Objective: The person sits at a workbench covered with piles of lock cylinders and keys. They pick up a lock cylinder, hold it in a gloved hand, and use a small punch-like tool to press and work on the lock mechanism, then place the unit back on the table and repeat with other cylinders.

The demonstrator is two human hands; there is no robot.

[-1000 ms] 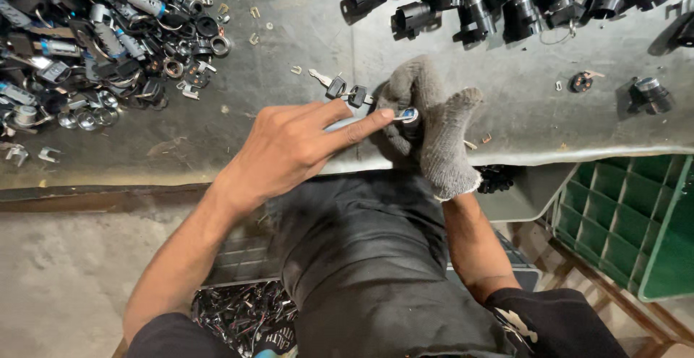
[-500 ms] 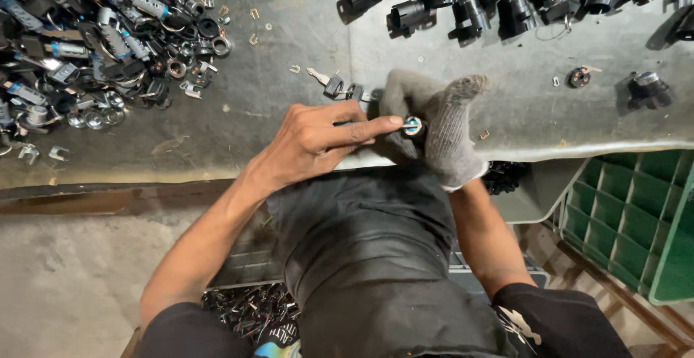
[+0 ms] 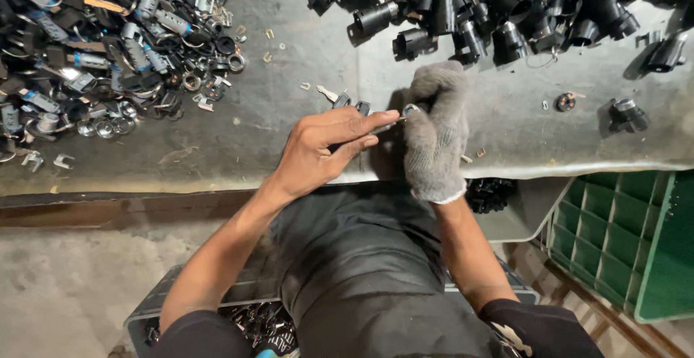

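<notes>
— What moved since a second ago?

— Your left hand slid a little toward you and left, its forefinger now stretched flat, tip meeting the small metal part.

— And the other?

— Your gloved right hand turned more upright, fingers curled over that part, which now shows less of its round end than before.

The bare left hand and the right hand in a grey glove meet over the near edge of the grey table, pinching a small shiny metal part between them. A heap of black tubes lies on the far side of the table. A pile of mixed metal bits lies at its far left, and a green crate sits below its right end.
</notes>
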